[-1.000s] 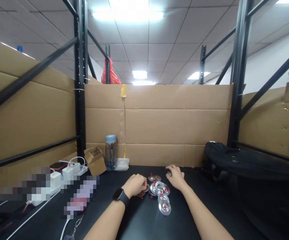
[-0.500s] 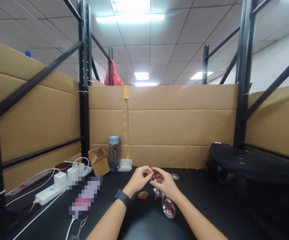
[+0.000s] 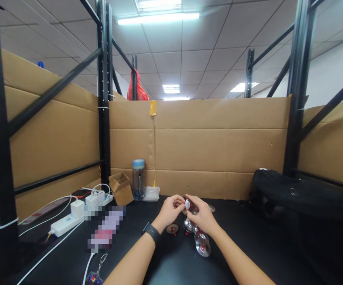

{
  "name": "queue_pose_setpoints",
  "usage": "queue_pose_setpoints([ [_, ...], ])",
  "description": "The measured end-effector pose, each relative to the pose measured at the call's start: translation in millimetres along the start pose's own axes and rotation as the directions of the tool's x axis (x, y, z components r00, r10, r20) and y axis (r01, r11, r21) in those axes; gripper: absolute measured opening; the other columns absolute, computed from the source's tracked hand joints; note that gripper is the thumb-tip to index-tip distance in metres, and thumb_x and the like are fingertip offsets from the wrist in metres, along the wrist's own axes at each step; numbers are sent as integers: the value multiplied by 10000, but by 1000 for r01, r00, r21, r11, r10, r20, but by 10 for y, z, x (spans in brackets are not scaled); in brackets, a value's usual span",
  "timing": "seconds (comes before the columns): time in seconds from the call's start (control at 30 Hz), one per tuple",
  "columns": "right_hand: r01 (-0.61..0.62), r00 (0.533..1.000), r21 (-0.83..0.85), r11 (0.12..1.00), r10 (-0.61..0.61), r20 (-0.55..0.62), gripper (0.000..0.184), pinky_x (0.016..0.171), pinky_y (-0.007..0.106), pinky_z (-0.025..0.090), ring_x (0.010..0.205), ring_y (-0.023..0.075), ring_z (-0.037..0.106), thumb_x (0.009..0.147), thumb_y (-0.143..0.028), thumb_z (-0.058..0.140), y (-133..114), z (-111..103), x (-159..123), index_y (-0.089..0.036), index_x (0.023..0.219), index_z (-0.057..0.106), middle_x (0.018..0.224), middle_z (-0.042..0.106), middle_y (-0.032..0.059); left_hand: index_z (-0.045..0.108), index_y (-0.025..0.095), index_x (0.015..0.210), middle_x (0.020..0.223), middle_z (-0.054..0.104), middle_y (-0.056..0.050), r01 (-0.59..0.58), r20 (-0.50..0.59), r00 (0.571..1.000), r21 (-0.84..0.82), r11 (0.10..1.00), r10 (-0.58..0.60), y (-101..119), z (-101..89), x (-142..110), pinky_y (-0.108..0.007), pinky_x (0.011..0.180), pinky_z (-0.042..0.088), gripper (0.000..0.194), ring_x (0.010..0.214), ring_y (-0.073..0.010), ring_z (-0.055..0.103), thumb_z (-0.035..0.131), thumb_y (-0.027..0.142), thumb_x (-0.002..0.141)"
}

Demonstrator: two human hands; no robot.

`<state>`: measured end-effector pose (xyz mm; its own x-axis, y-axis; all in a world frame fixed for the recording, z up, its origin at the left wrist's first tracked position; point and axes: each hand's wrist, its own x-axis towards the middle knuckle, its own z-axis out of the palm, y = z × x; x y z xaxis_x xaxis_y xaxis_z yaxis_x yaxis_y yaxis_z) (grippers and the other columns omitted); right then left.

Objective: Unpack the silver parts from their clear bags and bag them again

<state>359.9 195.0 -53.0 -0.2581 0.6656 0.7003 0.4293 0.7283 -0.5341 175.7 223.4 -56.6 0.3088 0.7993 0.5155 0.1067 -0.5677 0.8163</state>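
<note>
My right hand (image 3: 203, 217) grips a small shiny metal cymbal (image 3: 188, 204) with a red cord at its centre, thumb and fingers on its rim. Close against its left side, my left hand (image 3: 171, 211) is closed in a pinch; what lies between those fingertips is too small to make out. Below my hands, several more cymbals overlap in a row, the nearest one (image 3: 203, 247) showing its red cord. Another cymbal (image 3: 172, 228) lies apart under my left hand. Behind my right hand, one more cymbal (image 3: 212, 208) is partly hidden.
On the left lie a white power strip (image 3: 66, 225) with chargers and cables, and a phone with a blurred screen (image 3: 108, 227). A small cardboard box (image 3: 120, 190), a bottle (image 3: 138, 180) and a white packet (image 3: 151, 194) stand at the back. A black bag (image 3: 304, 194) sits right.
The cymbal in my right hand has turned, showing its bright side more edge-on. Both hands remain close together; the whole view has shifted slightly.
</note>
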Motion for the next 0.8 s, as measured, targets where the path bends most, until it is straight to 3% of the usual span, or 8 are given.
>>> queue_pose_setpoints([
  [0.17,-112,988,-221,969,84,-132,536,979,385,533,1096,267,641,804,-251,602,383,-161,40,-145,1329,630,1251,578,158,725,213,947,966,769,-61,-60,20,998,438,897,57,-37,-267,-26,-328,897,512,140,916,-205,699,602,247,889],
  [0.3,-277,958,-431,859,214,-189,587,1080,402,462,1177,289,614,863,-247,549,882,-401,4,-100,1431,542,1258,581,192,755,200,959,971,779,-69,-7,78,995,689,725,-64,-157,-580,-47,-288,838,507,171,900,-202,702,653,185,823],
  [0.43,-338,930,-546,766,362,-68,589,1093,417,440,1297,303,559,909,-258,540,1258,-571,-91,-113,1478,491,1380,591,194,788,193,876,878,782,-57,35,106,979,749,661,-173,-236,-766,-63,-262,796,504,155,819,-184,702,684,144,773],
  [0.6,-361,861,-655,663,507,38,482,1039,512,445,1292,349,546,954,-345,535,1360,-542,-117,-217,1417,579,1412,617,129,809,205,945,932,788,-48,-9,189,966,711,703,-179,-199,-725,-58,-243,796,498,176,840,-170,704,694,230,814],
  [0.67,-356,835,-692,628,546,66,458,1016,561,434,1298,380,518,982,-409,490,1333,-513,-110,-249,1395,608,1444,594,118,808,202,973,902,789,-39,-48,343,916,608,793,-207,-148,-659,-59,-222,757,496,203,808,-156,706,729,293,809],
  [0.73,-345,820,-713,610,565,86,462,1007,588,418,1320,393,476,1003,-458,433,1300,-496,-111,-270,1377,628,1484,555,112,811,198,960,835,785,-29,-42,518,817,491,870,-253,-83,-589,-68,-209,700,491,260,754,-150,704,801,354,752],
  [0.8,-348,810,-727,593,580,86,474,999,596,409,1332,394,449,1005,-468,415,1267,-490,-115,-281,1390,617,1499,531,120,817,205,919,798,781,-19,-26,596,749,464,885,-291,-14,-533,-84,-203,662,480,310,723,-147,698,870,380,669],
])
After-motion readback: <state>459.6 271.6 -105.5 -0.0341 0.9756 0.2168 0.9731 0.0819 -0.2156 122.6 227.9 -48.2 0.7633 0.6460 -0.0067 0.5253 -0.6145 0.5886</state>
